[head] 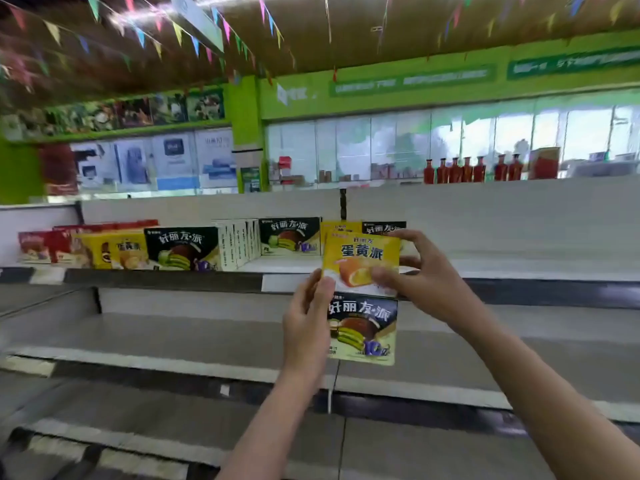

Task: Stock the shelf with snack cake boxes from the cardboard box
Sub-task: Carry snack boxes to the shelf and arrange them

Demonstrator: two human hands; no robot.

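Pinching the yellow box (360,261) in the right hand (420,271), left hand (306,323) gripping the dark box (363,329) below, the person likely shelves yellow just beyond the fingertips.

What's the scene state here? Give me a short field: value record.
setting: shop aisle, grey shelves
left hand: holds dark snack cake box
right hand: holds yellow snack cake box, above the dark one
top shelf: red, yellow and dark boxes in a row at left; right part bare
lower shelves: no boxes seen
cardboard box: not in view
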